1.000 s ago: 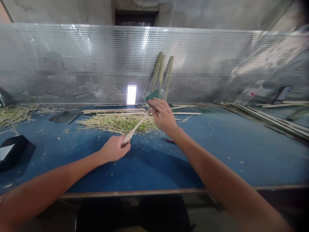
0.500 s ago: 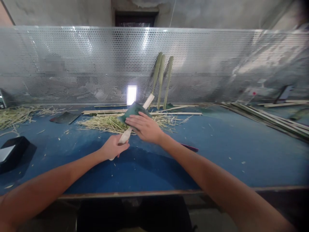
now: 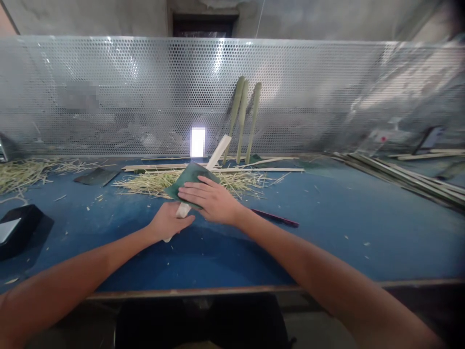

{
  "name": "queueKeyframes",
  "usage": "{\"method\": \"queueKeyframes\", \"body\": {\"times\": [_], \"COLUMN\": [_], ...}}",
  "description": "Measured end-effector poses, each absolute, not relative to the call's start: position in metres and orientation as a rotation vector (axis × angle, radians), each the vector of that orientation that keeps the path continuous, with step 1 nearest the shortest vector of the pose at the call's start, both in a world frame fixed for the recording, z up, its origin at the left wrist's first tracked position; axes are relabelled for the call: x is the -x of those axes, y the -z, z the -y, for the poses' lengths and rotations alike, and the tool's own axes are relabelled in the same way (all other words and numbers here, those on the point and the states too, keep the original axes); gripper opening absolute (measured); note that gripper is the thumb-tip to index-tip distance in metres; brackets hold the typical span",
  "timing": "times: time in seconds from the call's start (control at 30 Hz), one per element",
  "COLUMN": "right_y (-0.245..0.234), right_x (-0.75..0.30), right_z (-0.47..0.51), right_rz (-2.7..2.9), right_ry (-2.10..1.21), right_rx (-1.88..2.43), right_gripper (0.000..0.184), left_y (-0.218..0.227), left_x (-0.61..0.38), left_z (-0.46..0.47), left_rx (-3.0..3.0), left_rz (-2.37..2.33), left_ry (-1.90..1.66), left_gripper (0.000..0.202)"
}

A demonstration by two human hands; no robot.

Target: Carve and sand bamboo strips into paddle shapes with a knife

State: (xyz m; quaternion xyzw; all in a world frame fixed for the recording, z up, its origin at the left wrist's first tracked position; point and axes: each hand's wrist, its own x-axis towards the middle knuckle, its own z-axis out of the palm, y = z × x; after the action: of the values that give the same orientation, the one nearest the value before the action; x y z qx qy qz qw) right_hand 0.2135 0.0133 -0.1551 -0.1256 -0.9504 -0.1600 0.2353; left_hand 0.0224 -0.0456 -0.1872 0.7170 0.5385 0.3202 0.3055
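My left hand (image 3: 168, 224) is closed round the lower part of a pale bamboo strip (image 3: 219, 152), which slants up and away to the right. Over the middle of that strip lies a dark green sheet of sandpaper (image 3: 192, 175), folded or bent across it. My right hand (image 3: 214, 198) grips the sheet against the strip, fingers together on top; its thumb is hidden. Both hands are close together above the blue table (image 3: 232, 257). A short end of the strip shows below my left hand.
Behind the hands lie bamboo shavings (image 3: 145, 185) and long strips (image 3: 156, 167). Several greenish shaped pieces (image 3: 241, 121) lean on the perforated metal screen (image 3: 145, 97). A dark red thin tool (image 3: 278, 218) lies right, a black box (image 3: 22, 230) left, and more strips (image 3: 407, 179) far right.
My right hand and the sandpaper have slid down the strip toward my left hand, baring more of its upper end. My left hand stays nearly in place.
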Motion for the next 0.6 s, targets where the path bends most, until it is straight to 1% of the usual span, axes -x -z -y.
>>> {"method": "queueKeyframes", "body": {"times": [0.07,0.17,0.33,0.43,0.5,0.6], "right_y": [0.149,0.139,0.142,0.154,0.160,0.161], "right_x": [-0.224,-0.242,-0.248,-0.234,-0.223,-0.214], "right_z": [-0.029,-0.055,-0.065,-0.045,-0.028,-0.013], "right_rz": [2.530,2.302,2.066,2.220,2.410,2.532], "right_ry": [0.475,0.509,0.466,0.463,0.459,0.446], "right_rx": [0.396,0.588,0.744,0.659,0.494,0.311], "right_gripper": [0.043,0.038,0.044,0.049,0.051,0.050], "left_y": [0.188,0.188,0.189,0.190,0.192,0.192], "left_x": [-0.023,-0.025,-0.024,-0.023,-0.022,-0.021], "left_z": [0.044,0.044,0.044,0.042,0.041,0.040], "left_rx": [-1.877,-1.846,-1.797,-1.761,-1.729,-1.666], "left_rz": [-1.430,-1.426,-1.391,-1.360,-1.327,-1.227], "left_ry": [-0.844,-0.822,-0.812,-0.831,-0.846,-0.850], "left_gripper": [0.027,0.029,0.027,0.027,0.027,0.024]}}
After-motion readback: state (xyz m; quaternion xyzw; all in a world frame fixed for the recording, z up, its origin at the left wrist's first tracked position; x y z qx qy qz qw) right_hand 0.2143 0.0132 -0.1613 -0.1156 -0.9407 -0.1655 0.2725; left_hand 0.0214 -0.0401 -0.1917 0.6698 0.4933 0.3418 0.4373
